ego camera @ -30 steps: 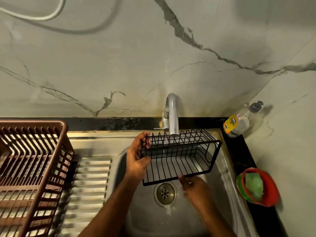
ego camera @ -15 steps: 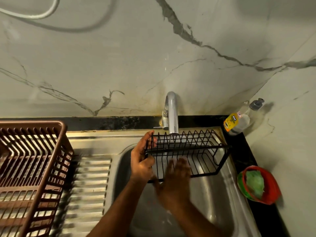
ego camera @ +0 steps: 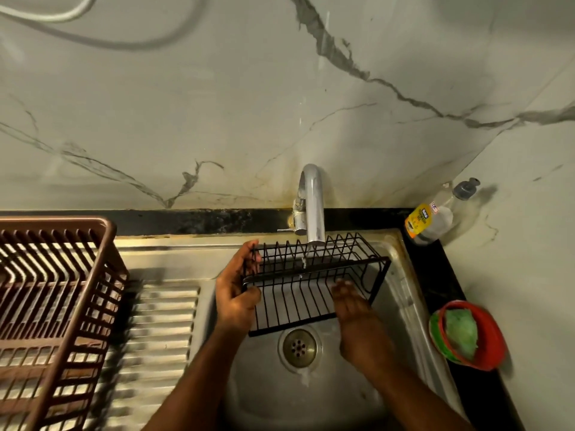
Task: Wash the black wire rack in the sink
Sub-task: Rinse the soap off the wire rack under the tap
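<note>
The black wire rack (ego camera: 298,293) hangs over the steel sink (ego camera: 401,293), under the chrome tap (ego camera: 312,206), with a thin stream of water falling onto it. My left hand (ego camera: 236,293) grips the rack's left end, fingers curled round the wires. My right hand (ego camera: 351,312) lies flat against the rack's near wire side at the right, fingers straight. The drain (ego camera: 298,346) sits just below the rack.
A brown plastic dish basket (ego camera: 53,300) stands on the ribbed drainboard (ego camera: 158,331) at the left. A soap bottle (ego camera: 435,213) stands in the back right corner. A red bowl holding a green scrubber (ego camera: 466,334) sits on the black counter at the right.
My right hand has slid along the rack's near side from its left part to its right part. The rack has tilted a little. My left hand keeps its grip.
</note>
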### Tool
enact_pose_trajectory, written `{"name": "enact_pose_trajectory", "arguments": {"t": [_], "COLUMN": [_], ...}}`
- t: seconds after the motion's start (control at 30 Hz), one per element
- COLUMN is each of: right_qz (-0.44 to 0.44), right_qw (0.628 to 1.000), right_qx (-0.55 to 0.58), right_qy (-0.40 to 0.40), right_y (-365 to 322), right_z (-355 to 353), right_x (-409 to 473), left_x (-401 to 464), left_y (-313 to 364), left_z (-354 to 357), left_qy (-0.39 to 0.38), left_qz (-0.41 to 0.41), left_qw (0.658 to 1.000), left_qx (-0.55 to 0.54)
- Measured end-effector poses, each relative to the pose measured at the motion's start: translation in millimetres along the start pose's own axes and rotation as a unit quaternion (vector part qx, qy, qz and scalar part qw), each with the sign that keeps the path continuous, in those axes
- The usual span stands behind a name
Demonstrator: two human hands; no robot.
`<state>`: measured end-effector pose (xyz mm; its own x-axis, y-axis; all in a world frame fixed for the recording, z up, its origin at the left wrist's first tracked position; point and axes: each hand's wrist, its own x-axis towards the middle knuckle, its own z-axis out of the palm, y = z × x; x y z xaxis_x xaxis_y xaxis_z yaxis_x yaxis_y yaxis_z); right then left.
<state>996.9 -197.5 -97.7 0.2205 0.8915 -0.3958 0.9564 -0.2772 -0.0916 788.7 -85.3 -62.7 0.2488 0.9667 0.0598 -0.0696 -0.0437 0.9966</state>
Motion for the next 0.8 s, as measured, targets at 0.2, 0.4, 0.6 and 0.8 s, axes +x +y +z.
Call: {"name": "enact_pose_trajectory", "arguments": {"t": [0.2,0.4,0.6,0.8], "right_qz": [0.081,-0.151,-0.123,0.099], "right_qw": [0.995,0.986,0.992,0.995], "right_qx": [-0.039,-0.006,-0.024,-0.004], "right_qy": [-0.044,-0.076,-0.021,-0.005], "right_y": [-65.4,-120.0,-53.2,-14.9], "right_z": [-0.6,6.7,2.8,-3.6], "right_x": [-0.7,-5.6,-1.2,5.1], "left_x": [2.6,1.6,3.8,3.9], "left_y": [5.5,4.6,-8.0,3.4], "left_z": [15.9,23.1,9.3,8.5], "left_qy": [-0.014,0.007,0.042,0.004], "left_qz": [0.021,0.023,0.027,0.031], "left_qw": [1.0,1.0,0.999,0.999], "left_qx": [-0.015,0.014,-0.006,-0.014]}}
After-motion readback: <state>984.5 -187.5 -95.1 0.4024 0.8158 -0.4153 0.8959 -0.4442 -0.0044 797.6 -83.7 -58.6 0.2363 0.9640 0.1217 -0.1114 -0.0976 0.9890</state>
